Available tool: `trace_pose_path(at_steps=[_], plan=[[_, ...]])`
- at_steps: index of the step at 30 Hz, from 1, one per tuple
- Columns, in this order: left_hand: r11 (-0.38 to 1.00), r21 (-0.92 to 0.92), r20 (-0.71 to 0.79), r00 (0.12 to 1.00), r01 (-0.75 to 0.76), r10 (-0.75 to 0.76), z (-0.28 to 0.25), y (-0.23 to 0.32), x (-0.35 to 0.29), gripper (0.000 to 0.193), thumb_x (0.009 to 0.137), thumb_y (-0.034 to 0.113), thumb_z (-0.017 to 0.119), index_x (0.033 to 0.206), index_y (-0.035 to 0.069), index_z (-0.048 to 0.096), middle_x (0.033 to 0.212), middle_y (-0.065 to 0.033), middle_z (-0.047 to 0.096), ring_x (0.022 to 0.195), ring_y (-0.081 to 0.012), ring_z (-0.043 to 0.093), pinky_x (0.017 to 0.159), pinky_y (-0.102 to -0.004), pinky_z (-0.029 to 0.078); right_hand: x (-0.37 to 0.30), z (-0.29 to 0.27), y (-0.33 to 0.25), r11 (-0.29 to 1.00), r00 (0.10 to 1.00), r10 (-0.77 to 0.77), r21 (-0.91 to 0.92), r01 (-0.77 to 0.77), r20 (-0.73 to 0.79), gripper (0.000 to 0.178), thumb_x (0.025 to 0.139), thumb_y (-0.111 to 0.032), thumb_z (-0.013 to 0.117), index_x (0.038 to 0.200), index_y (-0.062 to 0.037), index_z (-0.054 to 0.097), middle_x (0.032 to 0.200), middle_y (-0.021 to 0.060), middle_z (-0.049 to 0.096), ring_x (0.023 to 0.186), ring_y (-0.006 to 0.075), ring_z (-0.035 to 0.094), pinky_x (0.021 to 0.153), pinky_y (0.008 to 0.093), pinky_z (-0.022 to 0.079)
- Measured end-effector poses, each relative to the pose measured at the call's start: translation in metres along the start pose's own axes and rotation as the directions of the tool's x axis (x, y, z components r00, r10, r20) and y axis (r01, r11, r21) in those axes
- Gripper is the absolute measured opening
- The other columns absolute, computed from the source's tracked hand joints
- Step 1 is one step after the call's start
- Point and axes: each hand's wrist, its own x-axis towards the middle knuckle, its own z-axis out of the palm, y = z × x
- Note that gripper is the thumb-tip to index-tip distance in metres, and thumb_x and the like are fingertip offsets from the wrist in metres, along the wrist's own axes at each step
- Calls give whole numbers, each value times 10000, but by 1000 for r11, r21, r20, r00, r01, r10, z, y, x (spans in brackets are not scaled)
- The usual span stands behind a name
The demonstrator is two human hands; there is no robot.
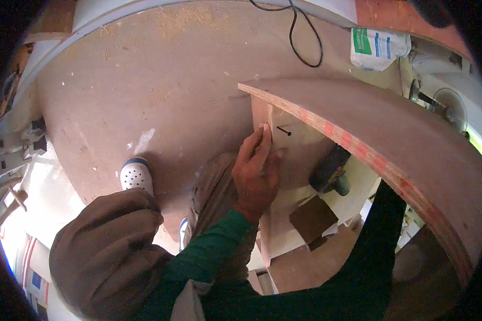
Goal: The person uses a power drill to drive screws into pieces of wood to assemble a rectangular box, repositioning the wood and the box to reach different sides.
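My left hand [257, 174] rests on the front edge of an upright plywood panel [262, 109], fingers stretched along one side and the thumb on the other. A dark nail or screw [284, 130] sticks out of the pale board just right of the fingertips. A long reddish plywood board [391, 134] lies across the top of the panel. My right arm, in a dark sleeve [383, 224], reaches up under that board, which hides the hand. A dark power tool [329, 171] sits under the board, next to the sleeve.
My foot in a white clog [135, 174] stands on the dusty brown floor sheet [144, 91], with my bent knee [104, 251] below it. A black cable [305, 40], a white bag [377, 48] and a fan [450, 107] lie beyond. A small brown square offcut [311, 218] lies under the board.
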Motion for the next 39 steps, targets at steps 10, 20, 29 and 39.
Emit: trace_pose_path(at_steps=[10, 20, 29, 39], plan=[[1000, 16, 14, 1000, -27, 27, -5, -5, 1, 519, 903, 40, 748, 1402, -44, 632, 1312, -257, 654, 1160, -393, 689, 999, -415, 554, 1, 8, -5, 1000, 1000, -15, -28, 15, 3, 407, 1035, -224, 668, 1394, -49, 587, 1136, 92, 682, 1078, 213, 626, 972, 370, 500], [993, -116, -39, 999, 18, -22, 3, -5, 0, 486, 898, 110, 781, 1344, -50, 672, 1246, -250, 681, 1089, -383, 715, 932, -416, 575, -52, -58, -27, 992, 991, -95, -93, 87, -89, 421, 1033, -226, 689, 1400, -55, 576, 1079, 97, 696, 1025, 203, 642, 941, 354, 511], [984, -163, 21, 998, 67, -65, -9, 7, -6, 544, 897, 103, 770, 1413, -12, 639, 1241, -224, 675, 1060, -349, 713, 895, -414, 591, -306, -177, -89, 970, 902, -233, 150, 190, 364, 641, 932, -110, 758, 1520, -149, 507, 1209, 62, 695, 1140, 174, 637, 1017, 356, 497], [974, -214, 38, 997, 77, -71, -5, -2, -10, 579, 887, 140, 798, 1439, 55, 645, 1393, -187, 618, 1132, -329, 681, 890, -405, 596, -325, -181, -68, 855, 720, -512, 197, 480, 468, 876, 769, -67, 885, 1537, -56, 463, 1361, 172, 628, 1242, 306, 624, 1080, 423, 502]])
